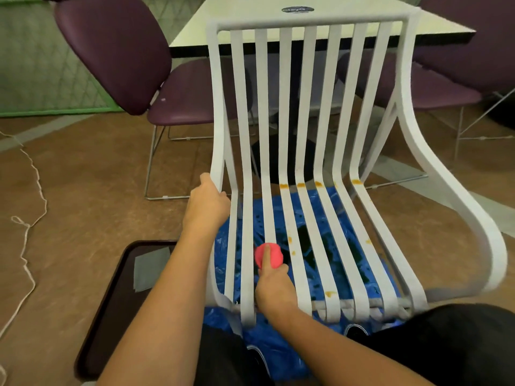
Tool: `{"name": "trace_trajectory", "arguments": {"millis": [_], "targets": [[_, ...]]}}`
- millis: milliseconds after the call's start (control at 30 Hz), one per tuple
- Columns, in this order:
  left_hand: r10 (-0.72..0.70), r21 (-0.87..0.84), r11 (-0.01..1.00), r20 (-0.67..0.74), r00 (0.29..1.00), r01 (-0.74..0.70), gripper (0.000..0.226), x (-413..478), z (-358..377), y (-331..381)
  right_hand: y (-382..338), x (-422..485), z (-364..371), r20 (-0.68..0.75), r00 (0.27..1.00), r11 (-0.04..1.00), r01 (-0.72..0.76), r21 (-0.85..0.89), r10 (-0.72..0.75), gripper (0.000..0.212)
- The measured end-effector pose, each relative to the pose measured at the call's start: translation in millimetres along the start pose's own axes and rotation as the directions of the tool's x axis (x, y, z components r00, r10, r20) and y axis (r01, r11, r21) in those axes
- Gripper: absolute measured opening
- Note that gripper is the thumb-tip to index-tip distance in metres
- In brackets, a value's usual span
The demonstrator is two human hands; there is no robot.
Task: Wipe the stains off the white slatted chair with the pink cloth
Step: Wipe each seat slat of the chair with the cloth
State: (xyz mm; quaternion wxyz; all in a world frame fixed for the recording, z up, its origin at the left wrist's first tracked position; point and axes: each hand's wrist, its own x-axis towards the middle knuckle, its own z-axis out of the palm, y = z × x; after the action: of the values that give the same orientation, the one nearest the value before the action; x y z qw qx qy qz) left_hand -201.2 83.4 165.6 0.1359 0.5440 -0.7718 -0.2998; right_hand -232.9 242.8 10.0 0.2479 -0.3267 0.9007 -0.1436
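Observation:
The white slatted chair (309,112) stands in front of me, its seat slats running toward me. Orange-brown stains (301,185) mark several slats at the bend between seat and back, and smaller spots (289,240) dot the seat slats. My left hand (207,203) grips the chair's left frame edge near that bend. My right hand (271,285) holds the bunched pink cloth (269,256) and presses it on a seat slat left of centre, index finger stretched over the cloth.
A blue plastic sheet (328,246) lies on the floor under the chair. A dark tray (117,302) with a grey sheet sits at lower left. Purple chairs (117,51) and a white table (320,12) stand behind. A cord (30,218) trails along the brown floor.

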Motion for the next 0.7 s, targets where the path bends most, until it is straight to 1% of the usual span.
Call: {"name": "trace_trajectory", "arguments": {"millis": [67,133,167,200,233,267,300,333,367,400,433,467,500,567,600,633,700], "targets": [[-0.001,0.011,1.0,-0.012,1.0,0.001,0.035,-2,0,1,6,-15,5,-0.004,1.0,0.999,0.027,0.044,-0.027,0.084],[-0.004,0.026,1.0,-0.024,1.0,0.004,0.035,-3,0,1,13,-26,13,-0.005,0.999,0.998,0.046,0.053,-0.046,0.087],[-0.007,0.032,0.999,-0.028,1.0,0.008,0.034,-3,0,2,18,-32,19,-0.004,0.999,0.997,0.047,0.068,-0.046,0.085],[-0.007,0.036,0.999,-0.035,0.999,0.008,0.034,-3,0,2,21,-40,24,-0.038,0.999,0.989,0.034,0.147,-0.028,0.074],[-0.008,0.04,0.999,-0.038,0.999,0.01,0.034,-4,0,3,24,-50,26,-0.036,0.999,0.978,0.028,0.207,-0.021,0.06],[-0.008,0.043,0.999,-0.038,0.999,0.009,0.034,-4,-1,3,26,-57,27,-0.051,0.999,0.956,0.023,0.294,-0.009,0.062],[-0.007,0.048,0.999,-0.035,0.999,0.008,0.034,-4,-1,3,30,-60,29,-0.068,0.998,0.927,0.014,0.375,0.012,0.076],[-0.006,0.053,0.999,-0.031,0.999,0.007,0.034,-5,-2,4,31,-65,27,-0.064,0.998,0.891,0.014,0.455,0.017,0.082],[-0.005,0.059,0.998,-0.03,1.0,0.006,0.034,-5,-2,4,28,-69,25,-0.066,0.997,0.873,0.008,0.487,0.028,0.082],[-0.004,0.066,0.998,-0.029,1.0,0.006,0.034,-6,-2,4,25,-72,21,-0.068,0.997,0.873,0.008,0.488,0.029,0.075],[-0.004,0.073,0.997,-0.03,1.0,0.006,0.034,-6,-2,5,23,-73,19,-0.012,1.0,0.89,-0.006,0.457,0.014,0.065],[-0.003,0.079,0.997,-0.031,1.0,0.005,0.034,-6,-2,5,25,-74,18,-0.005,1.0,0.919,0.006,0.394,-0.005,0.063],[-0.003,0.086,0.996,-0.031,1.0,0.006,0.034,-6,-2,5,27,-71,17,-0.033,0.999,0.925,-0.022,0.378,0.037,0.071],[-0.006,0.095,0.995,-0.034,0.999,0.01,0.035,-5,-1,5,31,-69,14,-0.013,1.0,0.948,-0.002,0.319,0.007,0.086],[-0.007,0.098,0.995,-0.036,0.999,0.011,0.035,-4,-1,5,32,-69,12,-0.006,0.999,0.975,0.034,0.218,-0.034,0.088],[-0.008,0.1,0.995,-0.039,0.999,0.012,0.036,-4,0,4,31,-69,8,0.016,0.999,0.985,0.033,0.168,-0.036,0.088],[-0.008,0.105,0.994,-0.044,0.999,0.012,0.036,-4,1,4,31,-66,7,0.023,0.996,0.991,0.085,0.099,-0.088,0.082]]}}
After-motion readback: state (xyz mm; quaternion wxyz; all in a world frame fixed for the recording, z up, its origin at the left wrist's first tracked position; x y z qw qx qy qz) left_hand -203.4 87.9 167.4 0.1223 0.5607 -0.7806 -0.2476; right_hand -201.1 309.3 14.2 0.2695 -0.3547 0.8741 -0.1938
